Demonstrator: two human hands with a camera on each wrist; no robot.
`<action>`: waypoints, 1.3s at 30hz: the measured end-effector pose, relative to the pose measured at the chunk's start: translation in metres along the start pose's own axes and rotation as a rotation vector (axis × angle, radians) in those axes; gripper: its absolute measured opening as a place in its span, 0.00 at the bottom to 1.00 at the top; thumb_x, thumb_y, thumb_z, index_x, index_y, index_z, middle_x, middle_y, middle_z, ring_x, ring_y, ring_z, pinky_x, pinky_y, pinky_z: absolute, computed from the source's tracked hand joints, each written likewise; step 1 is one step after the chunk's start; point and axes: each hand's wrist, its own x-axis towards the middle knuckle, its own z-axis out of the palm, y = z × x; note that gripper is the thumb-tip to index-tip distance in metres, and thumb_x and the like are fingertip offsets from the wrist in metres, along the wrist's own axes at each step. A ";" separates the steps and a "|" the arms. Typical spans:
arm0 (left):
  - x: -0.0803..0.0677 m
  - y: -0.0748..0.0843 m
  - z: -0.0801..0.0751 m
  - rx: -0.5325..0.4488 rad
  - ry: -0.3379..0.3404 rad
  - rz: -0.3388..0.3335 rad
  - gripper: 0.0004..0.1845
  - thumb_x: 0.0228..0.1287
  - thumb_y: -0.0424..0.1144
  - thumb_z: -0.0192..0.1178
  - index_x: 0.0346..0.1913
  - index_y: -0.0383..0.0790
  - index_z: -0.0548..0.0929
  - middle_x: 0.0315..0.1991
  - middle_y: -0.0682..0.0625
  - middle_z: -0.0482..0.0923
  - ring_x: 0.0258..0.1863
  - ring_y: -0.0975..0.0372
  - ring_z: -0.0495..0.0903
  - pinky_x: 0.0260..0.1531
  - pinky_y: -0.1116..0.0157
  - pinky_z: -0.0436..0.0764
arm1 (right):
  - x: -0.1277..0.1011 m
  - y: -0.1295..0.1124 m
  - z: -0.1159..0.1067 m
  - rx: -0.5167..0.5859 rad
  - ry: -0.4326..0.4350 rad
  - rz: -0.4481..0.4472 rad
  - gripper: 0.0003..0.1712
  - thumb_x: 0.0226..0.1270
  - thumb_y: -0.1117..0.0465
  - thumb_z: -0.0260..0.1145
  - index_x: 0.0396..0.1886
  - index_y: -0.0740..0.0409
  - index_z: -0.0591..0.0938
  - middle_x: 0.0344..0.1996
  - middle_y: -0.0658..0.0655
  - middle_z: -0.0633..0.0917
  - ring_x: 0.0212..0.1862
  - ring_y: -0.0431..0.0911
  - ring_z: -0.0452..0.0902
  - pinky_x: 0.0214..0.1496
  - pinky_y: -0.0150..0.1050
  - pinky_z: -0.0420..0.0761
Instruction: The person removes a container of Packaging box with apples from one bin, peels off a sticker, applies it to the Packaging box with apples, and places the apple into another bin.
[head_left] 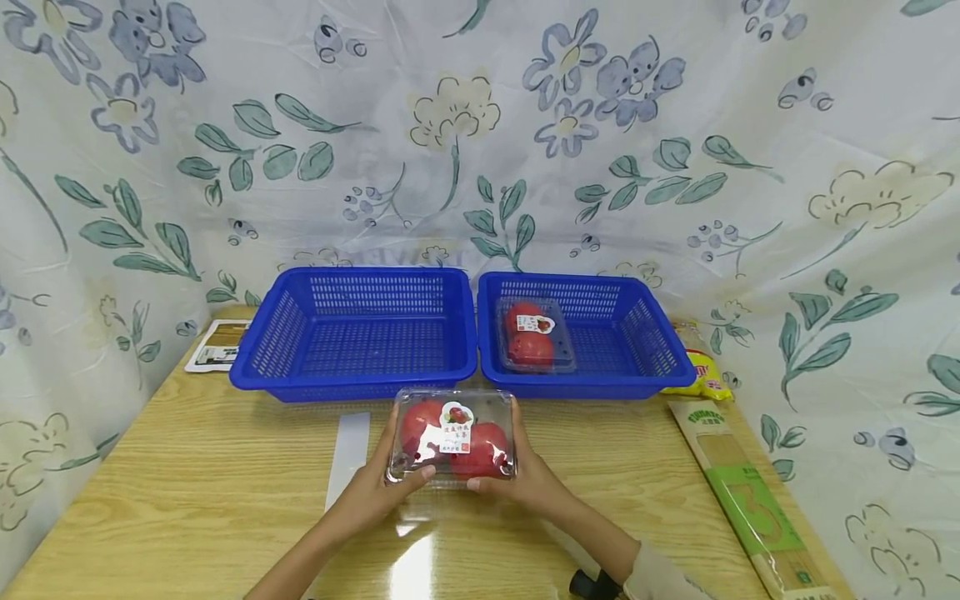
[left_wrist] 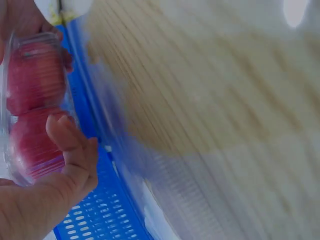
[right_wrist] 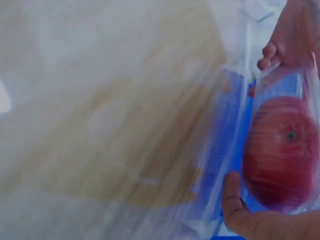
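Baskets (head_left: 360, 333) ahead (left one empty)

Two baskets side by side mid-frame — left basket (head_left: 360, 333), right basket (head_left: 592, 337) holding a pack (head_left: 534, 335); another pack (head_left: 453, 436) before them, apparently off the table (head_left: 187, 500).

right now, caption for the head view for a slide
Both hands hold a tomato pack before two blue baskets.

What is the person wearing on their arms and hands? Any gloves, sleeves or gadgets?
No gloves: both the left hand and the right hand are bare. The left forearm is bare as far as the head view shows. The right arm has a light beige sleeve cuff, with a small black object beside it at the picture's bottom edge.
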 end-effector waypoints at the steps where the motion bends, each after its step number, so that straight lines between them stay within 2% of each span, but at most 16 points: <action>1: -0.001 0.002 0.000 -0.018 0.000 0.002 0.54 0.66 0.52 0.63 0.79 0.65 0.31 0.79 0.35 0.39 0.67 0.26 0.58 0.56 0.30 0.68 | -0.003 -0.002 0.001 0.005 0.017 -0.005 0.76 0.51 0.48 0.80 0.80 0.39 0.29 0.76 0.70 0.55 0.74 0.61 0.60 0.72 0.57 0.62; 5: -0.003 0.008 -0.004 -0.085 -0.007 0.038 0.53 0.66 0.49 0.64 0.78 0.72 0.33 0.80 0.39 0.34 0.72 0.28 0.48 0.60 0.28 0.60 | -0.014 -0.009 0.002 0.022 0.058 -0.022 0.75 0.51 0.51 0.81 0.80 0.32 0.32 0.77 0.68 0.52 0.73 0.63 0.60 0.70 0.59 0.65; 7: -0.003 0.010 -0.008 -0.124 -0.025 0.066 0.53 0.65 0.47 0.64 0.78 0.73 0.35 0.81 0.41 0.31 0.75 0.31 0.40 0.61 0.27 0.55 | -0.019 -0.012 0.000 0.058 0.052 -0.030 0.71 0.54 0.53 0.79 0.79 0.30 0.33 0.76 0.70 0.54 0.70 0.65 0.64 0.67 0.58 0.70; 9: -0.002 0.013 -0.014 -0.167 -0.051 0.088 0.53 0.65 0.44 0.64 0.78 0.72 0.36 0.81 0.43 0.29 0.76 0.34 0.39 0.62 0.27 0.54 | -0.023 -0.015 -0.003 0.111 0.035 -0.037 0.67 0.59 0.54 0.76 0.80 0.29 0.35 0.74 0.73 0.57 0.67 0.66 0.68 0.62 0.55 0.76; 12: -0.001 0.015 -0.023 -0.196 -0.097 0.099 0.52 0.65 0.43 0.63 0.79 0.69 0.37 0.81 0.45 0.28 0.77 0.36 0.37 0.58 0.34 0.69 | -0.025 -0.018 -0.007 0.200 -0.013 -0.040 0.62 0.63 0.56 0.73 0.79 0.28 0.37 0.68 0.77 0.64 0.62 0.65 0.75 0.54 0.46 0.82; 14: 0.001 0.017 -0.029 -0.191 -0.123 0.102 0.51 0.66 0.42 0.63 0.79 0.68 0.38 0.81 0.46 0.28 0.72 0.36 0.54 0.48 0.44 0.78 | -0.025 -0.020 -0.009 0.241 -0.047 -0.049 0.63 0.63 0.57 0.73 0.80 0.29 0.37 0.66 0.79 0.64 0.61 0.65 0.76 0.53 0.44 0.83; 17: 0.003 0.019 -0.038 -0.172 -0.167 0.113 0.50 0.67 0.41 0.61 0.79 0.68 0.39 0.81 0.48 0.29 0.58 0.43 0.67 0.33 0.57 0.79 | -0.025 -0.021 -0.012 0.273 -0.090 -0.068 0.64 0.61 0.58 0.75 0.80 0.31 0.38 0.65 0.79 0.65 0.60 0.63 0.76 0.54 0.43 0.82; 19: 0.003 0.019 -0.045 -0.157 -0.196 0.128 0.48 0.68 0.40 0.60 0.79 0.67 0.40 0.81 0.48 0.30 0.45 0.51 0.70 0.29 0.58 0.79 | -0.024 -0.022 -0.014 0.293 -0.119 -0.085 0.65 0.60 0.59 0.75 0.81 0.35 0.38 0.64 0.79 0.65 0.60 0.62 0.76 0.56 0.43 0.82; 21: 0.003 0.019 -0.051 -0.151 -0.230 0.125 0.47 0.69 0.40 0.58 0.79 0.67 0.40 0.81 0.47 0.30 0.41 0.54 0.72 0.29 0.59 0.79 | -0.024 -0.021 -0.016 0.310 -0.143 -0.108 0.64 0.60 0.59 0.76 0.81 0.38 0.39 0.63 0.80 0.65 0.59 0.61 0.77 0.56 0.44 0.81; 24: 0.003 0.018 -0.059 -0.152 -0.280 0.109 0.45 0.70 0.41 0.57 0.79 0.68 0.41 0.81 0.47 0.30 0.39 0.45 0.73 0.30 0.58 0.80 | -0.023 -0.021 -0.021 0.329 -0.175 -0.132 0.64 0.58 0.60 0.76 0.81 0.40 0.41 0.64 0.79 0.66 0.58 0.60 0.77 0.57 0.44 0.81; 26: 0.004 0.018 -0.062 -0.170 -0.324 0.100 0.44 0.70 0.41 0.56 0.79 0.68 0.42 0.81 0.48 0.30 0.50 0.41 0.71 0.30 0.57 0.80 | -0.022 -0.021 -0.024 0.338 -0.204 -0.141 0.64 0.56 0.60 0.78 0.81 0.41 0.45 0.63 0.78 0.68 0.57 0.60 0.78 0.56 0.46 0.81; 29: 0.003 0.018 -0.064 -0.193 -0.393 0.119 0.43 0.70 0.40 0.55 0.80 0.65 0.44 0.81 0.49 0.32 0.65 0.39 0.54 0.30 0.59 0.81 | -0.020 -0.019 -0.029 0.350 -0.282 -0.139 0.63 0.54 0.63 0.79 0.81 0.44 0.49 0.65 0.74 0.68 0.60 0.59 0.77 0.57 0.48 0.80; 32: 0.003 0.019 -0.065 -0.184 -0.444 0.121 0.43 0.69 0.40 0.56 0.80 0.65 0.46 0.81 0.48 0.36 0.68 0.41 0.47 0.31 0.57 0.81 | -0.021 -0.018 -0.032 0.340 -0.377 -0.124 0.63 0.51 0.66 0.80 0.81 0.47 0.51 0.67 0.71 0.66 0.62 0.58 0.75 0.58 0.50 0.80; 34: 0.003 0.020 -0.066 -0.162 -0.469 0.107 0.43 0.68 0.41 0.57 0.79 0.65 0.48 0.81 0.48 0.37 0.72 0.40 0.45 0.46 0.47 0.80 | -0.023 -0.017 -0.032 0.300 -0.418 -0.111 0.65 0.49 0.65 0.81 0.81 0.45 0.50 0.70 0.68 0.63 0.64 0.56 0.72 0.59 0.47 0.79; 36: 0.004 0.022 -0.067 -0.139 -0.500 0.095 0.43 0.67 0.43 0.58 0.79 0.66 0.49 0.81 0.47 0.39 0.75 0.38 0.41 0.57 0.35 0.70 | -0.024 -0.017 -0.031 0.252 -0.449 -0.111 0.68 0.47 0.63 0.82 0.81 0.42 0.48 0.73 0.66 0.61 0.66 0.54 0.70 0.61 0.43 0.78; 39: 0.007 0.025 -0.067 -0.118 -0.554 0.105 0.42 0.67 0.44 0.58 0.79 0.64 0.49 0.81 0.45 0.39 0.77 0.37 0.35 0.62 0.25 0.49 | -0.027 -0.017 -0.029 0.216 -0.484 -0.106 0.73 0.45 0.61 0.84 0.81 0.36 0.44 0.77 0.60 0.55 0.70 0.53 0.64 0.63 0.38 0.75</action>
